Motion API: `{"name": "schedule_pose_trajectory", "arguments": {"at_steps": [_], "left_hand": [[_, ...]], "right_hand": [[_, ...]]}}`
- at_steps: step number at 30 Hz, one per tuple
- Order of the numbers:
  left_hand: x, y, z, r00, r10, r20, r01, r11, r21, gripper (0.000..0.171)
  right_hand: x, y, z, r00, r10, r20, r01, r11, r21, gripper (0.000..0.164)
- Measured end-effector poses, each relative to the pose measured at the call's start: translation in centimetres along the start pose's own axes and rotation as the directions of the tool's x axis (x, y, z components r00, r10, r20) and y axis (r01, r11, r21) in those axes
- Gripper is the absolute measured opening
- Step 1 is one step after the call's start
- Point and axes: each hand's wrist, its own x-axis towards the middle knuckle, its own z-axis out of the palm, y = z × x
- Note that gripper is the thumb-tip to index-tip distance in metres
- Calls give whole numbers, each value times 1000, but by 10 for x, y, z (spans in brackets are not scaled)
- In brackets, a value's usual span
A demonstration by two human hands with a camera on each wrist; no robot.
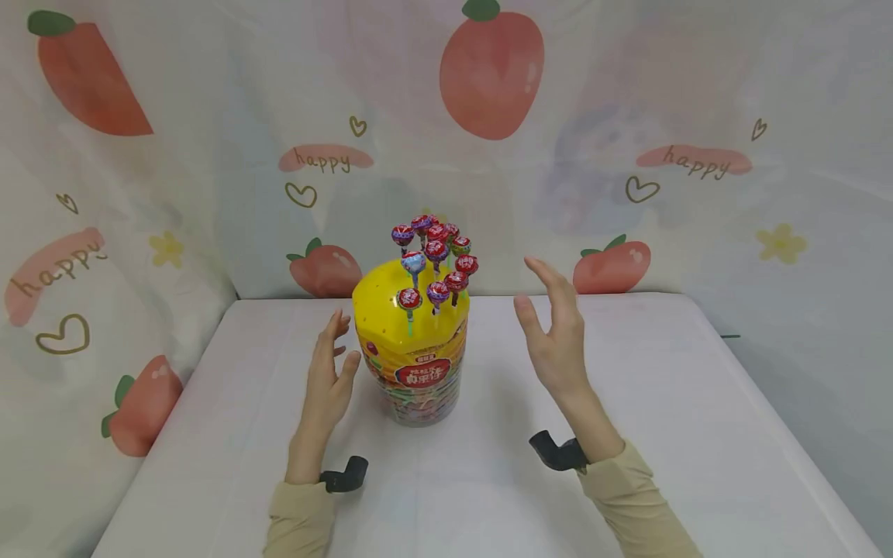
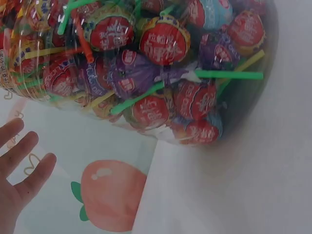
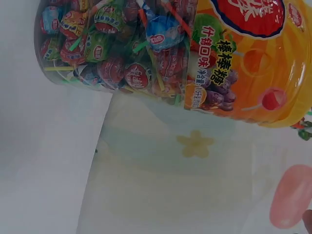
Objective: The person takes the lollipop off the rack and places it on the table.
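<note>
A clear tub with a yellow lid stands upright on the table, full of wrapped lollipops. Several more lollipops stick up out of the lid, mostly over its right and back part. My left hand is held beside the tub's left side, its fingers loosely extended and holding nothing. To the right of the tub, my right hand hovers with relaxed fingers, also holding nothing. In the right wrist view the tub's orange label shows, and just a fingertip appears at the lower right corner.
The table has a white cover. Behind it and along the left hangs a pale cloth printed with red fruit, hearts and "happy" lettering. A black wrist mount sits on the left wrist, another mount on the right.
</note>
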Motion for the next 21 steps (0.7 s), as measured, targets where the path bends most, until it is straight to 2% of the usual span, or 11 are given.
{"name": "schedule_pose_trajectory", "arguments": {"at_steps": [4, 11, 21], "left_hand": [[-2, -2, 5, 1000, -4, -15, 3, 997, -74, 62], [-5, -2, 14, 1000, -26, -16, 23, 989, -146, 59], [-7, 3, 21, 997, -57, -46, 48, 985, -164, 56]], "right_hand": [[3, -1, 4, 1000, -2, 12, 2, 999, 37, 46], [9, -6, 11, 997, -27, 71, 21, 996, 86, 46], [18, -13, 18, 990, -106, 89, 90, 981, 170, 44]]}}
